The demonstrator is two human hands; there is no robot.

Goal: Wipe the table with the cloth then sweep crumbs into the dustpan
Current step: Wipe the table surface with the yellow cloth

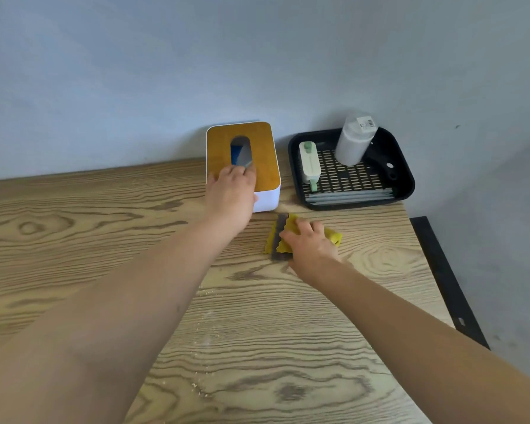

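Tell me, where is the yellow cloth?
In the head view, the yellow cloth lies on the table under the right hand, just in front of the tissue box.

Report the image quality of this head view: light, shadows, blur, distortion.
Head view: soft, even light with only faint shadows; no glare on the table. Wide-angle distortion bows the table's back edge and stretches the forearms. The left hand on the tissue box and the right hand on the cloth look slightly soft; crumbs are small and hard to make out.

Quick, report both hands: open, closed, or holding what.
Left hand: rests on the tissue box, apparently pinching a tissue.
Right hand: fingers flat, pressing the yellow cloth.
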